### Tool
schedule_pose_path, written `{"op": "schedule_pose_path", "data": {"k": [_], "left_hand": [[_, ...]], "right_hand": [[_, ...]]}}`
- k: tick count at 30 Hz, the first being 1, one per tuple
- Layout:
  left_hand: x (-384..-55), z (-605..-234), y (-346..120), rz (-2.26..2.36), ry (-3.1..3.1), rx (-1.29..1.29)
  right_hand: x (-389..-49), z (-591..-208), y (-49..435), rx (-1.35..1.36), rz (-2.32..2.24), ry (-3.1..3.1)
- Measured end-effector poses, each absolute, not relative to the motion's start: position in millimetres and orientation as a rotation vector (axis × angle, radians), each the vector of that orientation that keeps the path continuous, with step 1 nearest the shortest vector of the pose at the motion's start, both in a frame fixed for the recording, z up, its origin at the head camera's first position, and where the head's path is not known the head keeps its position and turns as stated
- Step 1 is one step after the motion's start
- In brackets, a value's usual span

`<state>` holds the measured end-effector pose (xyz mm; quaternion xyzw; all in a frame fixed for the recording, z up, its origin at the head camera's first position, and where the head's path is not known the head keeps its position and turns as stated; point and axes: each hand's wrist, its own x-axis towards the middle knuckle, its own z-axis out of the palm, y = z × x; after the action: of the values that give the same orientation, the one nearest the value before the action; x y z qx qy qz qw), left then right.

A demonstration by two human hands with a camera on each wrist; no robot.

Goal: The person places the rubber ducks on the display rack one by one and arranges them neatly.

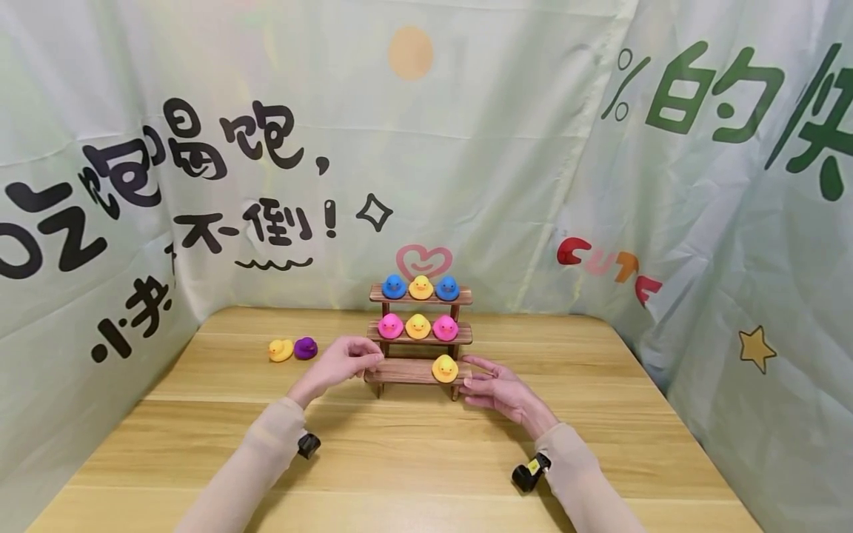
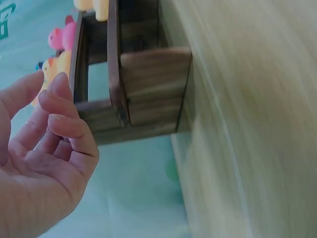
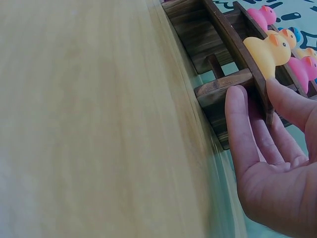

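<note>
A brown wooden three-step display stand [image 1: 409, 374] carries small rubber ducks. Blue, yellow and blue line its top step; pink, yellow and pink fill the middle one. On the bottom step, a single yellow duck [image 1: 445, 368] sits at the right end. My left hand [image 1: 346, 361] is at that step's left end, fingers loosely bent, and the left wrist view shows a gap between thumb and fingers [image 2: 62, 106]. My right hand [image 1: 500, 389] grips the bottom step's right end, thumb beside the yellow duck [image 3: 267, 52] and fingers against the side support.
A yellow duck [image 1: 281, 350] and a purple duck [image 1: 306, 348] stand on the wooden table [image 1: 393, 466], left of the stand. Printed curtains [image 1: 480, 185] hang behind and along both sides of the table.
</note>
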<state>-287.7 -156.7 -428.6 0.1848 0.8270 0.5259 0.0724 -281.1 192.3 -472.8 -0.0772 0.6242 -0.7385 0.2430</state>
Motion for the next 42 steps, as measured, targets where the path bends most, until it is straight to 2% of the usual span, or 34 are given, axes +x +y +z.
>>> {"op": "schedule_pose_path", "data": {"k": [13, 30, 42], "left_hand": [[-296, -432, -188, 1.604, 2.553, 0.401], [-314, -449, -227, 1.868, 2.686, 0.003], [-322, -451, -249, 1.590, 2.814, -0.095]], "right_hand": [[-280, -472, 191, -0.196, -2.029, 1.716], [-280, -472, 191, -0.205, -2.028, 1.707], [-280, -472, 192, -0.200, -2.036, 1.701]]}}
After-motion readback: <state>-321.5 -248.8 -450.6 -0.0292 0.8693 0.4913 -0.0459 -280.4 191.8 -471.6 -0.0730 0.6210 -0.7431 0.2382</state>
